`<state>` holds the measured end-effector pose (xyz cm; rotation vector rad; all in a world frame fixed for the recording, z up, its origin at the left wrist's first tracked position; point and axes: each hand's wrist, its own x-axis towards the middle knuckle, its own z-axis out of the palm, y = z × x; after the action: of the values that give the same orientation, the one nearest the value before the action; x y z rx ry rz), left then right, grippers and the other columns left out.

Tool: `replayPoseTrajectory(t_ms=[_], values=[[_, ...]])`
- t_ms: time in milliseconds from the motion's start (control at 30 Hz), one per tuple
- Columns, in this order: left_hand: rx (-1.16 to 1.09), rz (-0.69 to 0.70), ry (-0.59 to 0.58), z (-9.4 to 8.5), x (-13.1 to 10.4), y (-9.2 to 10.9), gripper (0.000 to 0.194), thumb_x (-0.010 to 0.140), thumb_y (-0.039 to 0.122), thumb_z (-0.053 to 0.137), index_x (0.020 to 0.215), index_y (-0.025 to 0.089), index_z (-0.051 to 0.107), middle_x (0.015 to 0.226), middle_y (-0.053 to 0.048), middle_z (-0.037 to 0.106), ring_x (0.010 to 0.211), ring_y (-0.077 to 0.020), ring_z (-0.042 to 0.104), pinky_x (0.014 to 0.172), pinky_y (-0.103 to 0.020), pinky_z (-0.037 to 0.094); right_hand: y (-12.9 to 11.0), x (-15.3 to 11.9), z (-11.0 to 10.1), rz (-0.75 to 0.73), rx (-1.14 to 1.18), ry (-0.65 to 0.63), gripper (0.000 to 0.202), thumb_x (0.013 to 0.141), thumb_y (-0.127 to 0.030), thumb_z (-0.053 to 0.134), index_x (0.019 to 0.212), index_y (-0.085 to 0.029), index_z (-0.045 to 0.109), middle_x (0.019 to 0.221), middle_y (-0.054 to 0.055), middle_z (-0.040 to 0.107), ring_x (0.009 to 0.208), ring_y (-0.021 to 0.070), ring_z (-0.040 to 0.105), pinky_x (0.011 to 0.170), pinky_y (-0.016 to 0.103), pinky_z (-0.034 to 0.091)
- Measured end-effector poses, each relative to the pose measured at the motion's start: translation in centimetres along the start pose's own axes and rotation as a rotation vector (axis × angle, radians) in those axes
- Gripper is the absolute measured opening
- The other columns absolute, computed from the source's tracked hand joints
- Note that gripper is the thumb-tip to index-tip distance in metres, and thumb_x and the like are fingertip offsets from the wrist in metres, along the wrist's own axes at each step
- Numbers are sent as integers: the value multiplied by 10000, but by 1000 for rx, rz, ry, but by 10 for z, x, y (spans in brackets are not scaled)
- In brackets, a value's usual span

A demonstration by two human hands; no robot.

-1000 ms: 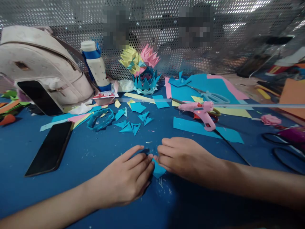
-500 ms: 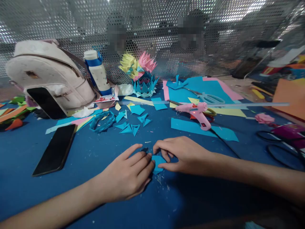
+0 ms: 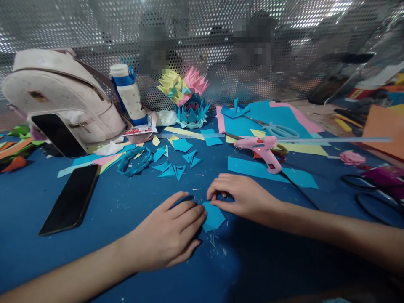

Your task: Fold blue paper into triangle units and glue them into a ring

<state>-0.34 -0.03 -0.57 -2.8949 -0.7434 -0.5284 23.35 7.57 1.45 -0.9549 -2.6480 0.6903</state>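
Observation:
A small folded piece of blue paper (image 3: 214,218) lies on the blue table in front of me. Over its left edge rests my left hand (image 3: 178,229), palm down, the index finger and thumb apart from the others and the middle fingertips touching the paper. My right hand (image 3: 232,193) pinches the paper's top edge between thumb and bent fingers. Just beyond are several folded blue paper triangles (image 3: 170,169) and a crumpled ring of blue material (image 3: 135,160).
A pink glue gun (image 3: 263,149) lies behind my right hand, its cord running rightward. Farther back are scissors (image 3: 280,130), blue sheets (image 3: 288,118) and paper flowers (image 3: 192,111). On the left are a phone (image 3: 71,200), a white backpack (image 3: 63,97) and a bottle (image 3: 128,94).
My right thumb and fingers have drawn up to the paper's top edge and closed there, uncovering more of the paper. My left hand has barely moved.

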Motion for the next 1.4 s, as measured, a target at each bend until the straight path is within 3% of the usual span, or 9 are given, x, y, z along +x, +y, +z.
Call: replayPoseTrajectory(t_ms=[300, 533, 900, 1400], values=[[-59, -56, -123, -3, 0, -4, 474, 1014, 349, 434, 1392, 72, 500, 1428, -149, 548, 1269, -296, 525, 1136, -520, 327, 3, -6, 2, -138, -68, 73, 94, 919, -229, 644, 853, -209, 708, 828, 3, 709, 807, 150, 579, 697, 252, 403], [-52, -47, -208, -5, 1, -7, 538, 1050, 409, 353, 1479, 86, 395, 1526, -113, 456, 1369, -266, 429, 1183, -495, 182, 8, -6, 1, -240, -40, 68, 167, 959, -253, 588, 874, -197, 720, 854, 32, 719, 810, 153, 571, 706, 255, 419], [8, -10, -208, -8, 3, -8, 535, 1057, 408, 333, 1457, 69, 439, 1516, -105, 473, 1345, -281, 447, 1198, -489, 26, 17, -3, -5, -196, 25, -28, 165, 948, -296, 618, 917, -214, 757, 878, 34, 737, 836, 162, 596, 721, 259, 440], [30, 13, -208, -9, 3, -8, 533, 1060, 405, 324, 1459, 71, 441, 1493, -99, 503, 1340, -268, 462, 1217, -472, -34, 11, -5, -9, -357, -147, -31, 273, 1005, -216, 482, 897, -182, 730, 842, 51, 686, 814, 166, 508, 687, 285, 379]])
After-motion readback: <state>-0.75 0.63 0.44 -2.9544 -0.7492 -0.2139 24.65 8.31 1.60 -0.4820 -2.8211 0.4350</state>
